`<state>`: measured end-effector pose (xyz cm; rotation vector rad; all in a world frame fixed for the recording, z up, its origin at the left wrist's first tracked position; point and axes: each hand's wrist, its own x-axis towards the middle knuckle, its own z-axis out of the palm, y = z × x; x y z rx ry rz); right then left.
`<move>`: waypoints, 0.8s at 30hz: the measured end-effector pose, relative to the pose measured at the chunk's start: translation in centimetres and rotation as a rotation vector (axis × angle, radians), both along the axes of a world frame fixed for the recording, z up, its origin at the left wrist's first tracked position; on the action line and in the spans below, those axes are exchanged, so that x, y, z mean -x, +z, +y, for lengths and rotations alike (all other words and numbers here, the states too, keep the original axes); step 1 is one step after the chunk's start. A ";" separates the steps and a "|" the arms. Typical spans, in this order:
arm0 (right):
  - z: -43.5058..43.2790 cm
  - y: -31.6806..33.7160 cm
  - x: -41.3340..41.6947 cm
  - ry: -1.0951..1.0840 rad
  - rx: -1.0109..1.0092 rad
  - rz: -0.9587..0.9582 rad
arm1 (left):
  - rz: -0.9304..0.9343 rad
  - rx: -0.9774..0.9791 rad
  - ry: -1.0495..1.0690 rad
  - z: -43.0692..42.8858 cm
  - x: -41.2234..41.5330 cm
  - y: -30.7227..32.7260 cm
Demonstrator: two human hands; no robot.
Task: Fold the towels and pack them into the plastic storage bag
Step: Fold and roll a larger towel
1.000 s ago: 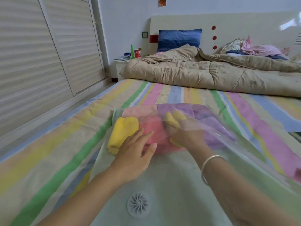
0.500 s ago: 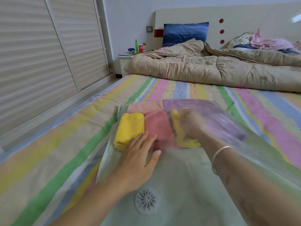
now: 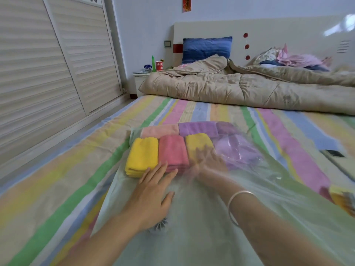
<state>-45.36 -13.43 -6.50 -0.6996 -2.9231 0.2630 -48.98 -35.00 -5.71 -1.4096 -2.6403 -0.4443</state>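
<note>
A clear plastic storage bag [image 3: 201, 233] lies flat on the striped bed, its round valve [image 3: 160, 226] half under my left wrist. Inside, at the far end, folded towels sit in rows: a yellow towel [image 3: 141, 156], a pink towel [image 3: 172, 152], a second yellow towel [image 3: 197, 144], purple towels [image 3: 236, 148], and a pale pink towel [image 3: 159, 131] behind. My left hand [image 3: 151, 196] lies flat on top of the bag, fingers spread, just short of the yellow and pink towels. My right hand [image 3: 208, 163] is inside the bag, blurred, fingers open against the second yellow towel.
A beige quilt [image 3: 249, 89] and a blue pillow [image 3: 206, 47] fill the head of the bed. A dark phone [image 3: 335, 153] lies at the right. More coloured cloth [image 3: 343, 200] shows at the right edge. Slatted wardrobe doors [image 3: 48, 64] run along the left.
My right hand has set the second yellow towel down beside the pink one and slid back toward me. My left hand has drawn back slightly off the towels. The view has tilted up.
</note>
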 end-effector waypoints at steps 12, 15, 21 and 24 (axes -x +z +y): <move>-6.7 3.9 -34.8 0.199 -0.034 0.074 | -0.204 -0.052 -0.474 8.7 -24.6 7.5; -5.2 5.0 -41.6 0.200 0.205 0.037 | -0.218 0.054 -0.537 9.6 -29.0 6.5; 0.3 4.9 -49.9 -0.016 0.075 0.285 | -0.177 0.560 -0.399 10.6 -32.1 2.8; 3.0 3.1 -52.3 -0.123 -0.050 0.202 | -0.160 0.667 -0.375 10.2 -32.4 2.0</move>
